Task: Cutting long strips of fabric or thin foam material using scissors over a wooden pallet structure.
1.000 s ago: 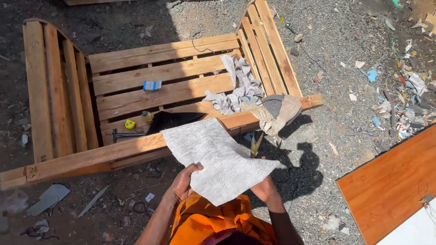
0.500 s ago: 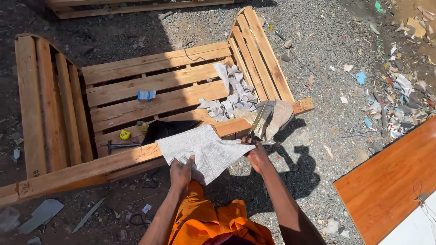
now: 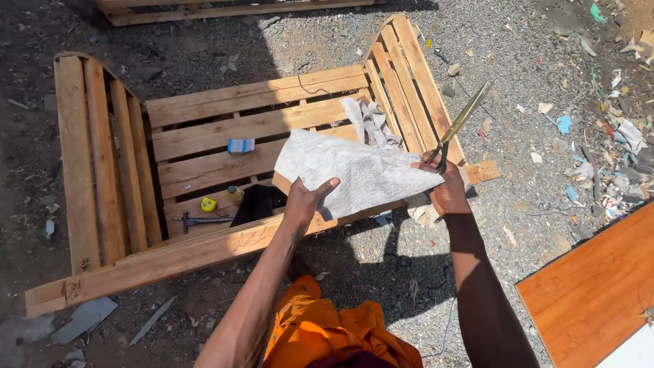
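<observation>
— While I watch from the head camera, the left hand point(image 3: 304, 200) has its arm stretched forward, thumb on top and fingers underneath, pinched on the near edge of the grey, flat, textured sheet of material point(image 3: 354, 172).

— Where does that sheet sit?

— I see it held up in the air over the front rail of the slatted pale wooden chair frame point(image 3: 225, 136), which lies on the gravel. Further right, the right hand point(image 3: 446, 187) is closed around the handles of the long brass-coloured metal scissors point(image 3: 455, 127), blades pointing up and away, right at the sheet's right corner. I cannot tell whether the blades are parted.

— And compared with half a second ago?

— Back then the sheet drooped low against the rail with both hands near it; now it is lifted and stretched flat, and the scissors are raised.
</observation>
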